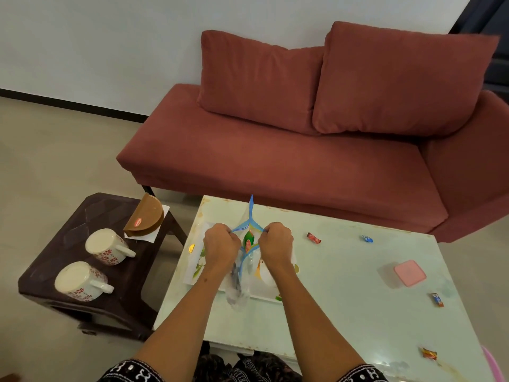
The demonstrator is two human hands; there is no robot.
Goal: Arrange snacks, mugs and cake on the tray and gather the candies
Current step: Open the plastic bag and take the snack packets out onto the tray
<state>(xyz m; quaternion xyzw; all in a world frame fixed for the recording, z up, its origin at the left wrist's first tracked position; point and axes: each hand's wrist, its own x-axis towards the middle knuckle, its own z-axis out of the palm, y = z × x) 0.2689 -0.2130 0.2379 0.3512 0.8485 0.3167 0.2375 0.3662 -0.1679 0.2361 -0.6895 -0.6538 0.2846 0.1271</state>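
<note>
Blue-edged snack packet [249, 238], pinched at its top seam by left hand [220, 248] and right hand [276, 247] above the tray [192, 267] near the tabletop's far-left corner: pull evenly, gently, to avoid spilling.

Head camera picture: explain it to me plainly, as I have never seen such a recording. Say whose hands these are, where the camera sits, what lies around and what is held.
No machine here: a person wears one camera on the head, looking down at their own bare arms. The left hand and right hand pinch the top of a clear blue-edged plastic snack packet, pulling it apart over a white tray with fruit print on the pale green table. Four wrapped candies lie scattered there, beside a pink-lidded plastic box. On the dark side stool stand two white mugs with red flowers, upside down, and a brown half-round cake on white paper.
</note>
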